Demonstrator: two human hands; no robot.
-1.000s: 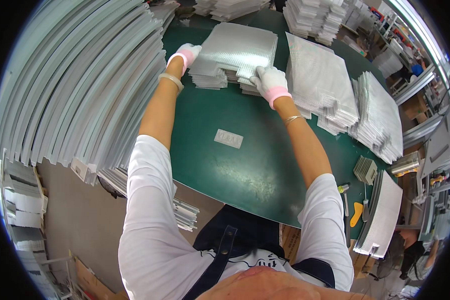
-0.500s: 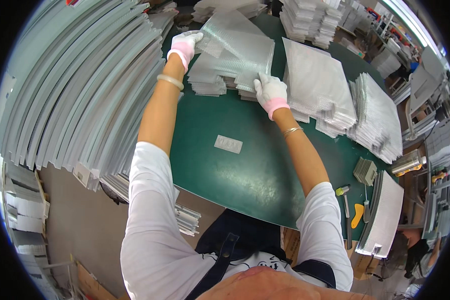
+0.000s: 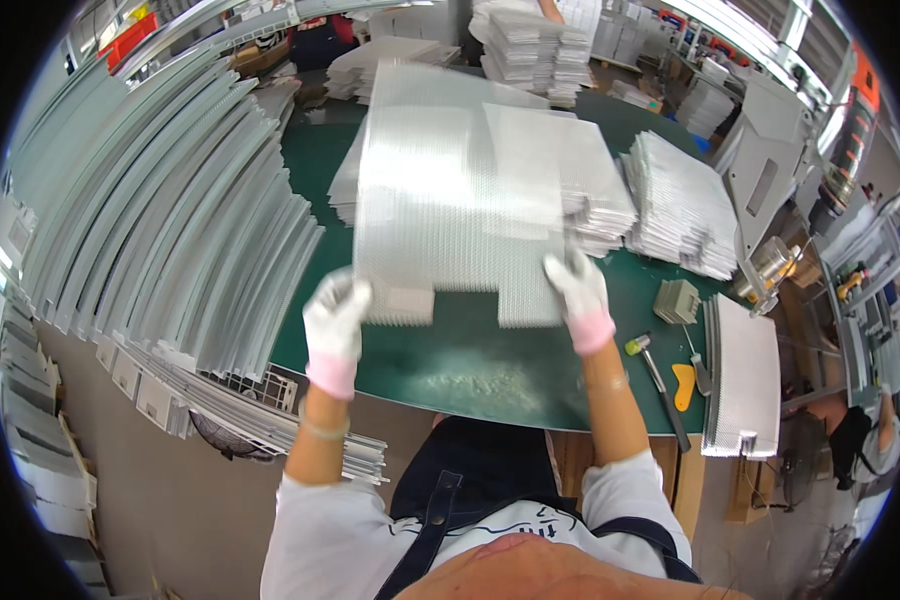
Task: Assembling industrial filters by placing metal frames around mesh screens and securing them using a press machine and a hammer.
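I hold a thin silver mesh sheet (image 3: 430, 220) tilted up above the table, with a rectangular notch in its near edge. My left hand (image 3: 334, 322), in a white glove with a pink cuff, is closed on the sheet's near left corner. On the near right corner, my right hand (image 3: 580, 292) in a matching glove pinches the edge. Partly hidden behind the sheet lies a stack of similar mesh sheets (image 3: 602, 185). Another mesh stack (image 3: 675, 205) sits farther right.
Long pale metal strips (image 3: 160, 210) are piled on the left. At the right of the green table (image 3: 450, 365) lie a hammer (image 3: 662, 392), a yellow scraper (image 3: 683, 387), a small grey block (image 3: 676, 300) and another mesh stack (image 3: 745, 375). A power tool (image 3: 842, 150) hangs at the upper right.
Both hands have lifted the sheet off the pile and drawn it toward me. It now hangs over the table's near part, hiding the small plate seen there before.
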